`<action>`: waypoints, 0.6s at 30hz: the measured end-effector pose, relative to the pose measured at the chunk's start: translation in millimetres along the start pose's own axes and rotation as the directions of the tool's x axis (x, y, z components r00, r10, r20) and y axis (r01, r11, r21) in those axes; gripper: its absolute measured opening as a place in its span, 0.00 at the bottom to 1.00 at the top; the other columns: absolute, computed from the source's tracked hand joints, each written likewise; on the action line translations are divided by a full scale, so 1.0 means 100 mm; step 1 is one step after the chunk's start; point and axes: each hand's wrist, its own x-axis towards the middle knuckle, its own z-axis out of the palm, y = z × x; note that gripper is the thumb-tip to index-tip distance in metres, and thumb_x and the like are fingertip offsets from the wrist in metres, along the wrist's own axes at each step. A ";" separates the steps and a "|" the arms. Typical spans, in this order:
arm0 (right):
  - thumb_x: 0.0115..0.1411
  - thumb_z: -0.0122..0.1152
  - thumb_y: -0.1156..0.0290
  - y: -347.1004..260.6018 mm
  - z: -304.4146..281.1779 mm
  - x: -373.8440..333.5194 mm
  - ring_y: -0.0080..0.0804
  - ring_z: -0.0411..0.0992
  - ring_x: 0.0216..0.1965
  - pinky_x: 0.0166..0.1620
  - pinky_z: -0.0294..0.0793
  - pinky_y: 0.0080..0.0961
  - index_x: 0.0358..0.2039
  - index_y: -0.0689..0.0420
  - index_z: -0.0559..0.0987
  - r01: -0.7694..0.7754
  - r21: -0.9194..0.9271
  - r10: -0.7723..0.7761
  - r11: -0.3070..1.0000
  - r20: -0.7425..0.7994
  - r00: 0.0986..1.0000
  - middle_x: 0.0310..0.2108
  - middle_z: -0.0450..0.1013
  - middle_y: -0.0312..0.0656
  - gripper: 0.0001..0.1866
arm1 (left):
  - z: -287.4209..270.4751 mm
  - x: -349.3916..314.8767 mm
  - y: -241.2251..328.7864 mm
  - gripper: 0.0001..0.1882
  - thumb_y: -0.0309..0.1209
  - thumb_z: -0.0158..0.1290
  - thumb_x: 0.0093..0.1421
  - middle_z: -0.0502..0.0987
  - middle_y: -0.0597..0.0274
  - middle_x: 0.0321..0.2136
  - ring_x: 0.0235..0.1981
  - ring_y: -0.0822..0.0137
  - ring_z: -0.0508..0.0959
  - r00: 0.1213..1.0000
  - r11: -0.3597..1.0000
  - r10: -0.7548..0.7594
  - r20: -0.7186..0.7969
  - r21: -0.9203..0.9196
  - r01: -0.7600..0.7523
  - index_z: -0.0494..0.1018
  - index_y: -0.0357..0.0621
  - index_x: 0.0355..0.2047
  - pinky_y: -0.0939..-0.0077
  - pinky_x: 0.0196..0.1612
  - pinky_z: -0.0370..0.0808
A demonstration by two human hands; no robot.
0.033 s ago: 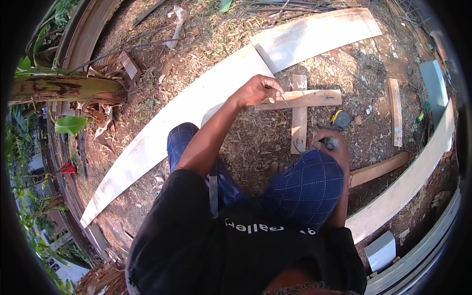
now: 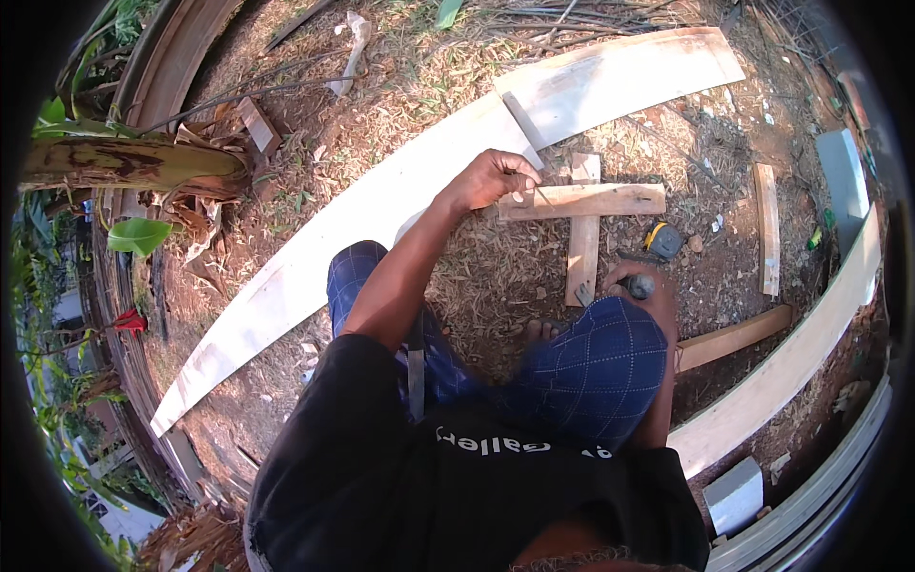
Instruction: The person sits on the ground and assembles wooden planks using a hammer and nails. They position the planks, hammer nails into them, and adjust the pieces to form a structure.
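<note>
"Above the left end of a short, pale wooden plank, what is the left hand pinching?"

"A thin, dark, nail-like sliver, thumb and fingertips together on it. I can't tell whether its tip touches the wood."

"Where does the plank lie?"

"On the dry, straw-strewn ground, across a second narrow, pale wooden board, so the two make a cross."

"And the right hand?"

"Beside a knee in blue checked trousers, clamped around a dark grey, round-ended tool. It looks like a hammer, though the fingers hide part of it."

"How should the sliver be held, then?"

"Low and upright, I'd say; a leaning one could skid or bend. The plank may well be loose on the board, so I'd steady it and check how squarely they cross."

"Anything close by?"

"A yellow-and-black tape measure, just right of the cross and near the tool. I'd keep the right hand's path clear of it."
</note>
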 end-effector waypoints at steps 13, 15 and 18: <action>0.60 0.68 0.68 0.61 0.03 -0.17 0.23 0.75 0.32 0.36 0.76 0.27 0.40 0.60 0.82 -0.261 0.146 0.297 0.954 -0.371 0.880 0.31 0.79 0.36 0.11 | -1.35 -0.09 0.01 0.30 0.41 0.60 0.62 0.76 0.39 0.52 0.46 0.49 0.81 0.607 0.821 0.287 -0.741 0.517 0.243 0.71 0.38 0.60 0.56 0.53 0.76; 0.61 0.67 0.68 0.53 0.13 -0.13 0.22 0.74 0.31 0.36 0.76 0.26 0.39 0.59 0.82 -0.333 0.139 0.357 0.932 -0.492 0.794 0.30 0.78 0.36 0.10 | -0.66 -0.10 0.08 0.31 0.43 0.60 0.61 0.76 0.40 0.55 0.44 0.51 0.81 0.792 0.761 0.235 -0.563 0.614 0.211 0.72 0.39 0.60 0.60 0.51 0.76; 0.63 0.66 0.68 0.87 0.08 -0.16 0.22 0.73 0.29 0.34 0.74 0.24 0.38 0.59 0.81 -0.308 0.058 0.286 0.949 -0.568 0.772 0.29 0.78 0.35 0.08 | 0.46 -0.15 0.01 0.25 0.43 0.60 0.62 0.77 0.47 0.53 0.42 0.52 0.82 0.955 0.768 0.218 -0.202 0.639 -0.041 0.76 0.43 0.55 0.59 0.50 0.79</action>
